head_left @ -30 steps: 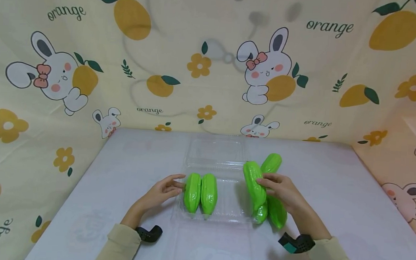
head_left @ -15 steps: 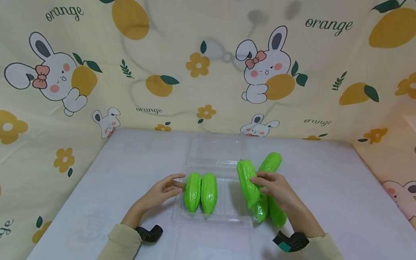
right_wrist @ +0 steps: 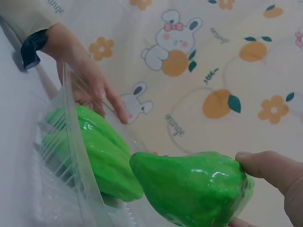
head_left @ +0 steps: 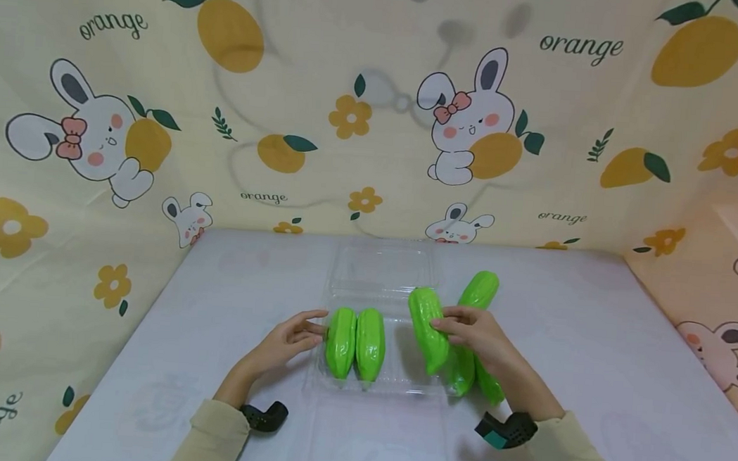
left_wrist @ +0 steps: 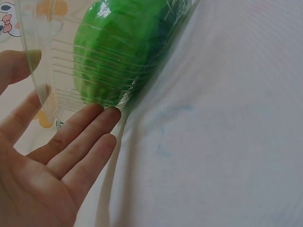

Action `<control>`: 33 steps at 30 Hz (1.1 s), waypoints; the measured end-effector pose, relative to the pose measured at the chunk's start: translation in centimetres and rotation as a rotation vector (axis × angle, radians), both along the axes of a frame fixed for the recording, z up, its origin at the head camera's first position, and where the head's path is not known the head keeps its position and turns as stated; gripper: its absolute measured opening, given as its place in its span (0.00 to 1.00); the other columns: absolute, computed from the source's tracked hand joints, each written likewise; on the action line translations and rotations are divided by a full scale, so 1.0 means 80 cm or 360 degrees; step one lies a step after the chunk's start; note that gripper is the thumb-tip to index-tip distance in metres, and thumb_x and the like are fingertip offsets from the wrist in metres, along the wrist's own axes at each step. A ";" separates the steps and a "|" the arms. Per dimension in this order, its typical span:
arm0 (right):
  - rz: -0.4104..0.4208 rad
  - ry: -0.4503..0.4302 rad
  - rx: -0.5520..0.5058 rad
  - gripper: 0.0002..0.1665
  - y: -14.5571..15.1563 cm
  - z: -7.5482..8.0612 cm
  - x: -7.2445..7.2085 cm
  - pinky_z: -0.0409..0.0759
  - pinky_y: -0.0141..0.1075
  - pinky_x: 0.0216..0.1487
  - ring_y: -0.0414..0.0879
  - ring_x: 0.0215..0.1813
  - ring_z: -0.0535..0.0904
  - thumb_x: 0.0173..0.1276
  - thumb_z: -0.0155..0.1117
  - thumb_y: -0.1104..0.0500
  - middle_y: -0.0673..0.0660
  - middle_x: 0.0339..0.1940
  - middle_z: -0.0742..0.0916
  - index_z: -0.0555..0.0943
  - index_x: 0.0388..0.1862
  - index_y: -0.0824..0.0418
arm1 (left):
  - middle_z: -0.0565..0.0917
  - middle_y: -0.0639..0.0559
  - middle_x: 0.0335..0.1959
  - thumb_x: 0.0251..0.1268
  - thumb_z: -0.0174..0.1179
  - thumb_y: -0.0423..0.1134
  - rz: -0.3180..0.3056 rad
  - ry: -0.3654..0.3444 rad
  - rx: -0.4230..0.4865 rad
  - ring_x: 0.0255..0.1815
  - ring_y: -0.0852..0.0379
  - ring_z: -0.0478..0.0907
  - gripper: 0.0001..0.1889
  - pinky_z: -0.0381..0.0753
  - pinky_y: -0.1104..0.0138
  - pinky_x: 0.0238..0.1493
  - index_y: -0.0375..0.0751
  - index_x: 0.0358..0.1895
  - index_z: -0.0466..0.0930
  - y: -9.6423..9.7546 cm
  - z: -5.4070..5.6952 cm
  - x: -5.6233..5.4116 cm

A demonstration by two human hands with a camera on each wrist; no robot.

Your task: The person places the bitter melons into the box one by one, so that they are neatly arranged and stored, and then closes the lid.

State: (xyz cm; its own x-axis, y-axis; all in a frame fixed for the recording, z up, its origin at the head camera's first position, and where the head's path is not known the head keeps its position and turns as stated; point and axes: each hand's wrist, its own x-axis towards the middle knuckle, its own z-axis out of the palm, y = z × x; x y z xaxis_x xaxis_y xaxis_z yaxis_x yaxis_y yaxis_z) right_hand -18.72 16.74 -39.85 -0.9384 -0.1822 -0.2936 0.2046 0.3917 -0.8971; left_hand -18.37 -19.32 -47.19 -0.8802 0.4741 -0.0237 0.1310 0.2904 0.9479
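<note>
My right hand (head_left: 479, 336) pinches a glossy green toy gourd (head_left: 427, 333) between thumb and fingers. It is ridged with a tapered end, and hangs tilted over the right part of a clear plastic box (head_left: 404, 386). Two similar gourds lie side by side in the left of the box, a left one (head_left: 340, 345) and a second one (head_left: 370, 347). My left hand (head_left: 289, 338) rests at the box's left wall, fingers extended. In the left wrist view its fingertips (left_wrist: 111, 113) touch the ribbed clear wall, behind which a gourd (left_wrist: 113, 52) shows.
More green gourds lie at the box's right side, partly behind my right hand: one pointing away (head_left: 482, 288), one at the wall (head_left: 461, 377), another beside it (head_left: 491, 386). A clear lid panel (head_left: 382, 266) lies behind the box. A printed curtain (head_left: 376, 118) backs the white table (head_left: 591, 329).
My right hand has carried the gripped gourd leftward from over the right-hand pile to above the box. The left hand and the two gourds in the box stay put.
</note>
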 end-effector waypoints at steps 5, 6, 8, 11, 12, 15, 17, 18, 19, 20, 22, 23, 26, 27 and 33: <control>-0.0010 -0.0017 0.0021 0.35 -0.007 0.000 0.000 0.81 0.38 0.56 0.40 0.48 0.79 0.67 0.63 0.49 0.66 0.60 0.79 0.70 0.64 0.71 | 0.75 0.30 0.60 0.73 0.53 0.43 0.0011 -0.0015 -0.0008 0.63 0.38 0.74 0.29 0.77 0.62 0.61 0.40 0.73 0.58 0.001 0.000 -0.001; -0.0008 -0.0016 0.0025 0.35 -0.009 -0.001 0.000 0.81 0.36 0.54 0.40 0.48 0.79 0.67 0.64 0.49 0.65 0.59 0.80 0.71 0.64 0.70 | 0.75 0.30 0.60 0.73 0.53 0.43 0.0012 -0.0013 -0.0012 0.63 0.38 0.75 0.29 0.77 0.63 0.60 0.40 0.73 0.58 0.001 0.000 -0.001; 0.0000 -0.0013 0.0028 0.34 -0.012 -0.001 0.000 0.80 0.34 0.52 0.40 0.47 0.78 0.66 0.64 0.49 0.63 0.57 0.82 0.72 0.62 0.70 | 0.75 0.30 0.60 0.73 0.53 0.43 0.0014 -0.0009 -0.0017 0.62 0.40 0.75 0.29 0.77 0.64 0.60 0.40 0.73 0.58 0.002 0.000 -0.001; 0.0013 -0.0008 0.0030 0.32 -0.016 -0.004 -0.001 0.80 0.34 0.51 0.40 0.46 0.78 0.66 0.65 0.49 0.61 0.54 0.83 0.74 0.61 0.69 | 0.75 0.29 0.60 0.73 0.53 0.43 0.0009 0.0000 -0.0022 0.62 0.41 0.76 0.29 0.78 0.65 0.60 0.39 0.73 0.58 0.002 0.000 -0.001; 0.0014 -0.0005 0.0030 0.32 -0.017 -0.005 -0.002 0.80 0.34 0.52 0.40 0.46 0.79 0.65 0.65 0.49 0.61 0.54 0.83 0.74 0.61 0.69 | 0.75 0.30 0.60 0.73 0.53 0.43 0.0015 -0.0006 -0.0023 0.62 0.41 0.76 0.29 0.78 0.65 0.60 0.39 0.73 0.58 0.002 0.000 0.000; 0.0004 -0.0008 0.0033 0.33 -0.021 -0.007 -0.003 0.81 0.37 0.54 0.39 0.45 0.80 0.65 0.66 0.50 0.62 0.54 0.83 0.73 0.61 0.69 | 0.75 0.30 0.60 0.73 0.53 0.43 0.0017 -0.0019 -0.0017 0.62 0.40 0.75 0.29 0.78 0.63 0.60 0.40 0.73 0.58 0.002 0.001 0.001; -0.0001 -0.0009 0.0026 0.33 -0.023 -0.008 -0.003 0.81 0.38 0.55 0.39 0.44 0.81 0.64 0.66 0.50 0.63 0.55 0.83 0.73 0.61 0.69 | 0.75 0.30 0.60 0.72 0.53 0.43 0.0024 -0.0031 -0.0010 0.63 0.38 0.75 0.29 0.78 0.60 0.61 0.40 0.73 0.59 0.002 0.002 0.002; 0.0000 -0.0010 0.0025 0.33 -0.024 -0.008 -0.003 0.82 0.39 0.55 0.39 0.44 0.81 0.64 0.67 0.50 0.64 0.55 0.83 0.73 0.61 0.70 | 0.75 0.30 0.60 0.72 0.53 0.43 0.0025 -0.0035 -0.0006 0.63 0.37 0.74 0.29 0.77 0.59 0.61 0.41 0.73 0.59 0.003 0.002 0.002; 0.0007 -0.0005 0.0028 0.33 -0.025 -0.009 -0.003 0.82 0.39 0.55 0.39 0.44 0.81 0.64 0.66 0.51 0.64 0.55 0.83 0.73 0.62 0.70 | 0.75 0.30 0.61 0.72 0.53 0.43 0.0023 -0.0037 0.0000 0.63 0.37 0.74 0.29 0.77 0.57 0.62 0.41 0.73 0.59 0.003 0.002 0.002; 0.0016 0.0001 0.0031 0.33 -0.026 -0.009 -0.003 0.82 0.40 0.55 0.39 0.44 0.81 0.65 0.66 0.51 0.65 0.55 0.83 0.72 0.62 0.70 | 0.75 0.30 0.60 0.72 0.53 0.43 0.0023 -0.0038 0.0004 0.63 0.36 0.74 0.29 0.77 0.56 0.62 0.41 0.73 0.59 0.003 0.003 0.002; 0.0026 0.0012 0.0027 0.34 -0.028 -0.009 -0.003 0.82 0.40 0.54 0.40 0.44 0.81 0.64 0.67 0.51 0.66 0.55 0.83 0.72 0.61 0.71 | 0.75 0.30 0.60 0.73 0.53 0.43 0.0024 -0.0038 0.0005 0.63 0.36 0.74 0.29 0.77 0.56 0.62 0.41 0.73 0.59 0.003 0.003 0.002; 0.0031 0.0018 0.0028 0.34 -0.029 -0.009 -0.003 0.82 0.40 0.54 0.40 0.44 0.81 0.64 0.67 0.51 0.66 0.55 0.83 0.72 0.61 0.71 | 0.75 0.30 0.60 0.73 0.53 0.43 0.0024 -0.0039 0.0004 0.63 0.36 0.74 0.29 0.77 0.56 0.62 0.42 0.73 0.59 0.003 0.003 0.002; 0.0041 0.0028 0.0032 0.34 -0.032 -0.010 -0.003 0.82 0.40 0.53 0.41 0.45 0.82 0.64 0.67 0.51 0.67 0.55 0.83 0.72 0.61 0.72 | 0.75 0.29 0.60 0.73 0.53 0.43 0.0014 -0.0020 0.0000 0.62 0.37 0.75 0.29 0.77 0.59 0.61 0.40 0.73 0.58 0.003 0.004 0.002; 0.0040 0.0028 0.0035 0.34 -0.033 -0.010 -0.003 0.82 0.40 0.54 0.41 0.45 0.82 0.63 0.68 0.51 0.66 0.54 0.84 0.73 0.61 0.71 | 0.74 0.29 0.60 0.73 0.52 0.43 0.0009 -0.0014 -0.0002 0.62 0.37 0.75 0.29 0.77 0.60 0.61 0.39 0.73 0.58 0.002 0.004 0.002; 0.0057 0.0040 0.0094 0.34 -0.037 -0.015 -0.006 0.82 0.39 0.53 0.41 0.44 0.82 0.62 0.69 0.49 0.64 0.52 0.86 0.74 0.60 0.69 | 0.74 0.29 0.60 0.73 0.53 0.43 0.0010 -0.0030 0.0010 0.63 0.36 0.74 0.29 0.77 0.56 0.62 0.40 0.73 0.58 0.003 0.005 0.002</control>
State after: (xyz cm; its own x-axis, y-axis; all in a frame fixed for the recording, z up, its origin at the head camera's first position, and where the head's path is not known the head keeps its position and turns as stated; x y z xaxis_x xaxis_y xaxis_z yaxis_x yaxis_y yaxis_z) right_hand -19.17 13.79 -41.02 -0.9388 -0.1988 -0.2813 0.1672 0.4510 -0.8767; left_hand -18.18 -19.07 -46.75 -0.8824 0.4690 -0.0374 0.1112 0.2851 0.9520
